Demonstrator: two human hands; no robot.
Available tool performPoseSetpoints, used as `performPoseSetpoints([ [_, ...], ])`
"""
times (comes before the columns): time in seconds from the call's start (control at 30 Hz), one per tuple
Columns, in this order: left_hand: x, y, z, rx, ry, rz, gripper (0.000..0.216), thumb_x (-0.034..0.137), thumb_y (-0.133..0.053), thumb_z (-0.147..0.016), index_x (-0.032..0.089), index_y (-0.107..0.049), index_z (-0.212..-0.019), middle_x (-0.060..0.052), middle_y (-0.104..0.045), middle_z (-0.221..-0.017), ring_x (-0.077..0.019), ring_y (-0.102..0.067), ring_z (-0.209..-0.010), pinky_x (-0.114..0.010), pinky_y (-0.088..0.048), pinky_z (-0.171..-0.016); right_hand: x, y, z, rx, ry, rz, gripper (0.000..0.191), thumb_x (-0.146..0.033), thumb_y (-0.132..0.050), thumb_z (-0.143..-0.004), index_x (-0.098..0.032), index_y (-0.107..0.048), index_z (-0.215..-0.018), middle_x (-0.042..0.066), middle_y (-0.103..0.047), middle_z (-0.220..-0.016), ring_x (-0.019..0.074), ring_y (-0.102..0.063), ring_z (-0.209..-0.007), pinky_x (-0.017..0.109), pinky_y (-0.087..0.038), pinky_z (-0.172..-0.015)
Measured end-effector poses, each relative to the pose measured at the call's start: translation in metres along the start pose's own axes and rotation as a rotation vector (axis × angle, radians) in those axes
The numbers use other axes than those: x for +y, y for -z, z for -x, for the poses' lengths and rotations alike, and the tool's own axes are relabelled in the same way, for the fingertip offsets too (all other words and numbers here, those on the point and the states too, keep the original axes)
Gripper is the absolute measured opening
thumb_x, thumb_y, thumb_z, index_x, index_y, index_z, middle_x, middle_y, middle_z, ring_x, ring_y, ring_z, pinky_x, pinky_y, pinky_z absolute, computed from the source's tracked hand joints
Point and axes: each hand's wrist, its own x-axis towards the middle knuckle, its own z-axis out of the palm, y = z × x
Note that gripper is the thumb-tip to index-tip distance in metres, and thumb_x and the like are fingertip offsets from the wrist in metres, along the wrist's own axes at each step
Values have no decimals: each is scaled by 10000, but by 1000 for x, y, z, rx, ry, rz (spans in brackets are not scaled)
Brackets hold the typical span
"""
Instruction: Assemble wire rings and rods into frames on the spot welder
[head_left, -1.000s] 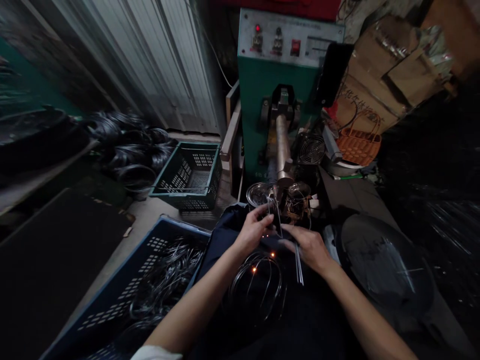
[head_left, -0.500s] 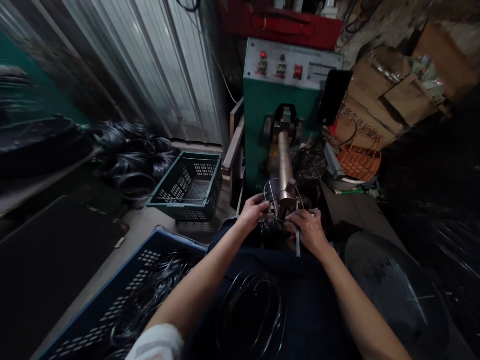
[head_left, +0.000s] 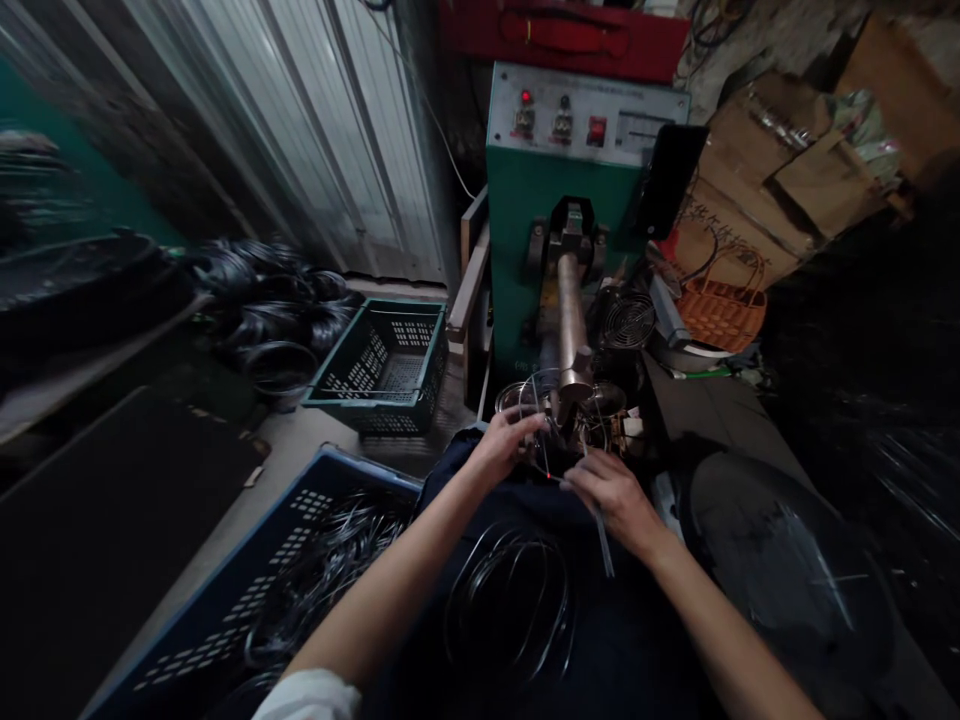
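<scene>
while both arms reach toward the green welding machine (head_left: 559, 190), which hand sits closer to the wire loop (head_left: 534, 378)?

the left hand (head_left: 510, 448), i'd say. it lies at about ten o'clock from the right hand (head_left: 611, 500), with its fingers curled over the loop's lower edge. they look pressed together on the wire, though the hand partly hides it.

and where does the loop itself lie?

it rises from the grip toward twelve o'clock, just beside the steel ram (head_left: 571, 320) of the machine, with its curve close to a round metal dish (head_left: 517, 398).

what about the right hand?

its fingers close in a pinch, and straight wire ends (head_left: 604, 540) come out from under them, their long axis slanting down toward five o'clock. i can't tell whether the pinch holds those ends alone or the loop too.

anything else close by?

more wire rings (head_left: 510, 615) lie in the lap at six o'clock, and a blue plastic crate (head_left: 352, 462) full of wire sits at eight.
</scene>
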Motion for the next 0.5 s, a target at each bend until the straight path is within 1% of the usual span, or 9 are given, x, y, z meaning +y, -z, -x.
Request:
performPoseSetpoints([
  [0.03, -5, 2, 12, -18, 23, -23, 354, 318, -782, -667, 127, -645, -931, -15, -630, -669, -58, -479, -422, -157, -334, -373, -12, 1, 9, -12, -1, -48, 211, -330, -473, -967, -243, -665, -976, 63, -645, -882, 197, -604, -844, 319, -496, -783],
  [0.1, -15, 7, 35, -22, 36, -77, 358, 405, -770, -695, 126, -640, -878, 4, -599, -601, -36, -398, -367, -153, -242, -341, -32, 7, 26, 30, -29, -176, 309, -425, -407, -978, -251, -644, -1070, 80, -640, -1001, 211, -612, -935, 323, -514, -807],
  [0.17, -24, 13, 55, -8, 16, -124, 362, 464, -733, -730, 134, -631, -838, 23, -566, -550, -28, -342, -337, -160, -186, -330, -41, 15, 43, 119, -138, -304, 443, -517, -300, -980, -254, -626, -1124, 98, -604, -1137, 236, -593, -1045, 347, -518, -850],
  [0.2, -27, 16, 64, -4, 7, -144, 370, 488, -708, -750, 136, -632, -834, 27, -556, -536, -30, -332, -331, -164, -181, -329, -41, 18, 50, 152, -220, -363, 481, -538, -269, -978, -250, -635, -1100, 102, -594, -1155, 243, -588, -1064, 356, -519, -858],
  [0.23, -30, 18, 71, -2, 4, -161, 383, 510, -683, -767, 136, -638, -839, 28, -549, -526, -33, -331, -330, -166, -187, -330, -39, 21, 58, 158, -311, -424, 485, -541, -272, -976, -243, -647, -1051, 102, -599, -1138, 244, -595, -1049, 358, -524, -849],
  [0.27, -33, 21, 77, 2, 12, -172, 404, 532, -661, -779, 133, -646, -844, 27, -543, -517, -38, -337, -331, -168, -199, -333, -35, 23, 66, 143, -401, -488, 455, -530, -313, -972, -231, -656, -992, 98, -614, -1098, 239, -609, -1014, 352, -529, -833],
  [0.33, -38, 26, 85, 20, 52, -179, 455, 575, -632, -783, 123, -659, -831, 18, -540, -504, -53, -374, -344, -172, -240, -347, -27, 20, 80, 61, -536, -633, 339, -480, -450, -945, -207, -649, -915, 85, -646, -1012, 219, -638, -942, 332, -537, -799],
  [0.4, -41, 30, 91, 53, 85, -175, 488, 604, -628, -771, 117, -660, -793, 8, -544, -495, -66, -413, -365, -174, -281, -368, -24, 13, 91, -7, -623, -799, 252, -432, -549, -907, -192, -616, -944, 75, -672, -947, 200, -669, -865, 314, -547, -744],
  [0.5, -43, 34, 98, 90, 132, -172, 490, 607, -663, -735, 118, -659, -766, 9, -542, -475, -75, -436, -373, -173, -304, -379, -33, 4, 97, 21, -733, -987, 260, -408, -612, -866, -194, -524, -982, 27, -678, -806, 154, -677, -631, 257, -529, -559],
])
